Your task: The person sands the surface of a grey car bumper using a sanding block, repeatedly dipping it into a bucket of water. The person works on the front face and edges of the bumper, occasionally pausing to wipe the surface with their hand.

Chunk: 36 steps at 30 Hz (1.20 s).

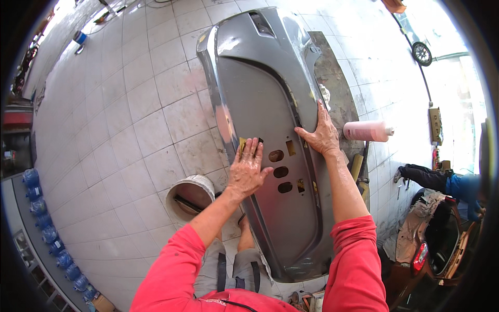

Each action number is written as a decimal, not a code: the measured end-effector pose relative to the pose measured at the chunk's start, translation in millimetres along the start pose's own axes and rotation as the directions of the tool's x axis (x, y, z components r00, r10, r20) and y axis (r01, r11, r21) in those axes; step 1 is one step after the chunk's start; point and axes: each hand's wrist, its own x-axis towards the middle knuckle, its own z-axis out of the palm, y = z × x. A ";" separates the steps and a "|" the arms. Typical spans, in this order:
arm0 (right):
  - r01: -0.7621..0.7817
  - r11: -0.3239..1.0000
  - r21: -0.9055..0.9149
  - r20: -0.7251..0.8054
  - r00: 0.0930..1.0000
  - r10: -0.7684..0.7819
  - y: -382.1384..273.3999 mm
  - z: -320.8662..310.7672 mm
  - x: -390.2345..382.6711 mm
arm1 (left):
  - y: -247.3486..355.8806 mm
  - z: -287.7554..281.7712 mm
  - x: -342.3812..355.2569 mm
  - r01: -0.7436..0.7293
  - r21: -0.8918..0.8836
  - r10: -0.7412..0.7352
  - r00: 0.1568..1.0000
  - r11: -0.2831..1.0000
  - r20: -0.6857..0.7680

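Note:
A long grey car bumper (244, 93) lies lengthwise in front of me, with several cut-out holes near its middle and a pale pink patch (224, 124) on its left edge. Just below that patch, my left hand (246, 174) presses a yellowish piece of sandpaper (242, 144) against the left part of the panel. Its fingers lie over the sheet and cover most of it. On the far side of the holes, my right hand (321, 134) rests on the raised right edge, thumb and fingers spread, holding nothing loose. Both hands look wet or dusty.
A white bucket (204, 183) stands on the tiles left of the bumper. To the right are a pink bottle (364, 131) and a dark board (338, 88) partly under the bumper. A person (434, 177) is beside a brown car part (408, 270). Blue water bottles (49, 234) line the left wall.

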 end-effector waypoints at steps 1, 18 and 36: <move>0.008 1.000 0.006 -0.009 1.000 -0.008 3.5 2.6 0.6 | -12.8 -5.6 16.0 -0.056 0.100 0.057 0.998 0.993 -0.006; -0.032 0.999 0.030 -0.024 0.999 0.033 1.4 4.9 2.0 | -65.0 -23.0 120.4 0.167 0.318 -0.138 0.984 0.933 -0.111; 0.043 0.998 0.054 -0.043 0.998 -0.041 -4.7 12.7 12.0 | -137.8 -50.3 234.2 0.271 0.049 -0.256 0.945 0.961 -0.203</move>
